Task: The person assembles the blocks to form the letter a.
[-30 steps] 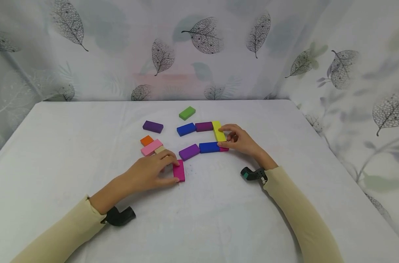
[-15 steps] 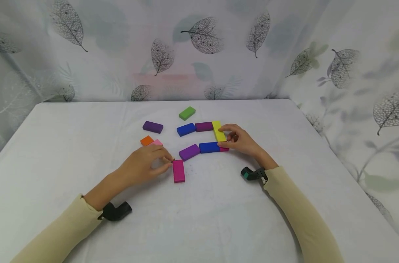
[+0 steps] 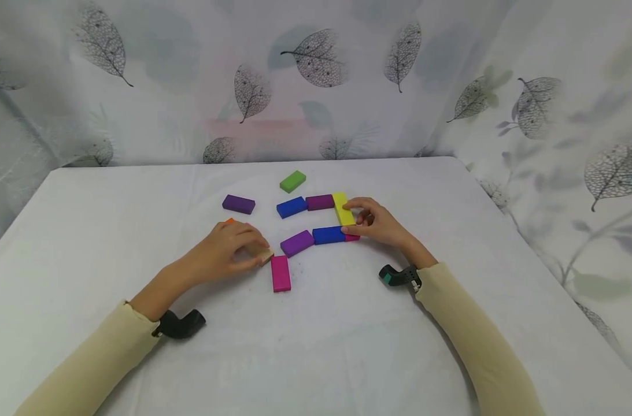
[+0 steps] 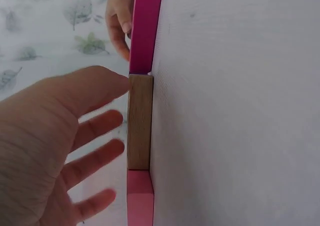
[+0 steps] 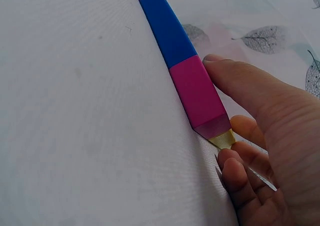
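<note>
In the head view my left hand [image 3: 229, 251] curls over a plain wooden block [image 3: 265, 256], whose end meets the corner of a magenta block [image 3: 281, 273]. The left wrist view shows the thumb at the top edge of the wooden block [image 4: 140, 121] and the fingers behind it; a light pink block [image 4: 140, 196] adjoins its other end. My right hand [image 3: 380, 224] rests at the corner of a yellow block [image 3: 343, 209] and a second magenta block [image 5: 197, 94]. Its thumb lies at the seam with a blue block [image 3: 328, 235]. Its other fingers bend beyond.
A violet block [image 3: 297, 243] continues the row from the blue one. Behind are another blue block [image 3: 292, 207], a plum block [image 3: 320, 202], a dark purple block [image 3: 239, 204] and a green block [image 3: 292, 181]. An orange block [image 3: 229, 220] shows behind the left hand.
My left hand has let go of the magenta block and moved left onto the wooden block, covering most of the light pink one. The right hand keeps its place.
</note>
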